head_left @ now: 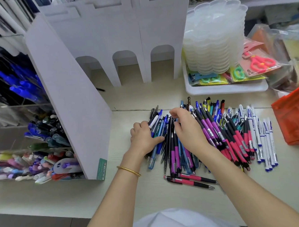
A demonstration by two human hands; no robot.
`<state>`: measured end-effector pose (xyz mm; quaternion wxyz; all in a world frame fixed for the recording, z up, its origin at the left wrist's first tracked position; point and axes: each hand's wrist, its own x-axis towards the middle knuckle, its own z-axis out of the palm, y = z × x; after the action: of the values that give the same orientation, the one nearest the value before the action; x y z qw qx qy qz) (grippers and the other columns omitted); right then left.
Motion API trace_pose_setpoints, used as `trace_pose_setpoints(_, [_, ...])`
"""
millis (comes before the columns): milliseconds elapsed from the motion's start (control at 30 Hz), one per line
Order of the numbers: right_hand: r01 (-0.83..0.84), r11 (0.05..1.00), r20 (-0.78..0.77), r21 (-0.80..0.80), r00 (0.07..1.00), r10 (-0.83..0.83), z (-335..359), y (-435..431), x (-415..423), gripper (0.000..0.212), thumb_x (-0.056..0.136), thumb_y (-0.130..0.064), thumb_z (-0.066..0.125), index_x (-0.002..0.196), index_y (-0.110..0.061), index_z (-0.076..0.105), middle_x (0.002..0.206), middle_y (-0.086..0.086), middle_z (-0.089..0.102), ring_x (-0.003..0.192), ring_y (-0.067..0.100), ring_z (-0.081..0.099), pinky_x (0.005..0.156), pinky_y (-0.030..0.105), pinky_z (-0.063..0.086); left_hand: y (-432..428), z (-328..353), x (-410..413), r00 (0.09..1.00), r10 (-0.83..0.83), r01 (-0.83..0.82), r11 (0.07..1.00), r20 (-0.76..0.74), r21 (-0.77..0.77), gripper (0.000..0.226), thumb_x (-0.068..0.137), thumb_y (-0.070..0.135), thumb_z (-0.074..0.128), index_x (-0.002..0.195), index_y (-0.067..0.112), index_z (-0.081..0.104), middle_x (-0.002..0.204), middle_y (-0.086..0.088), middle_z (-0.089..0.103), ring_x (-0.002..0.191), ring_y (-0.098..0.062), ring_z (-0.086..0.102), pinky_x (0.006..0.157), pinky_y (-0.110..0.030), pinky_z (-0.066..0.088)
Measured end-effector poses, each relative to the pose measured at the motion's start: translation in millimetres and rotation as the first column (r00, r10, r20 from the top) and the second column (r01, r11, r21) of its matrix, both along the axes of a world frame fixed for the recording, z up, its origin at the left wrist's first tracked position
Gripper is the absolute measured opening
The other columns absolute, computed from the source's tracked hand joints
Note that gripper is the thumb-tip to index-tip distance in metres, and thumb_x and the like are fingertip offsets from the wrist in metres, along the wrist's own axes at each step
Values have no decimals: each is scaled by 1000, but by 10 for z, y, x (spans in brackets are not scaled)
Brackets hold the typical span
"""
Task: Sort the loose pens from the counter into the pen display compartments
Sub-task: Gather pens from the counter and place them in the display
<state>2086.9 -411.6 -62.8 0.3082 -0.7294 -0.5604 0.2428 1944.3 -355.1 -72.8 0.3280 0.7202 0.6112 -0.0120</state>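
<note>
Left hand (143, 137) grips blue pens (157, 130) in the pile (219, 130); right hand (187, 128) curled over it, grip unclear; pen print unreadable.

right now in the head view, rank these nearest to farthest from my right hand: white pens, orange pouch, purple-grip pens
1. purple-grip pens, just right of the right hand
2. white pens, farther right
3. orange pouch, far right of the counter

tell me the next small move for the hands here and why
Probably lift the blue pens that the left hand grips clear of the pile. The right hand is on the neighbouring dark pens, seemingly parting them, and the display at left has a compartment of blue ones.
</note>
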Motion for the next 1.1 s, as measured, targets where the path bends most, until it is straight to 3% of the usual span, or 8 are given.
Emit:
trace_pose_setpoints(200, [6,1000,6,-5,1000,-6,-4,8,-24,38,94,2,42,130,-11,49,129,4,54,118,16,50,97,29,42,12,-29,-63,998,-5,6,1000,63,-23,51,95,30,57,139,12,40,133,-15,39,124,-31,35,102,-32,29])
trace_pose_setpoints(367, [9,1000,13,-13,1000,-9,4,7,-32,39,94,3,41,129,-11,49,129,5,54,118,17,51,98,31,43,-2,-33,-38,998,10,-9,1000,54,-21,49,91,17,52,138,10,40,132,-16,39,124,-31,33,101,-32,30])
trace_pose_setpoints(600, [14,1000,13,-12,1000,-13,11,7,-34,39,94,2,41,130,-11,49,129,4,53,117,15,51,97,29,43,-27,-45,-8,1000,1,-1,1000,24,-6,61,84,25,63,138,11,37,132,-13,37,123,-30,33,100,-32,32])
trace_pose_setpoints(800, [25,1000,2,-16,1000,-25,32,14,-38,39,94,2,42,131,-11,49,129,3,53,117,15,50,96,27,42,-71,-69,10,999,-34,34,998,-8,51,74,82,43,71,138,11,34,135,-11,33,124,-28,32,103,-33,33])
trace_pose_setpoints(1100, [32,999,1,-15,999,-32,20,5,-31,40,94,3,42,131,-11,49,130,3,53,119,14,49,94,20,37,-105,-87,42,998,-49,53,992,-43,115,71,81,35,72,135,9,35,133,-11,33,121,-28,35,98,-32,36])
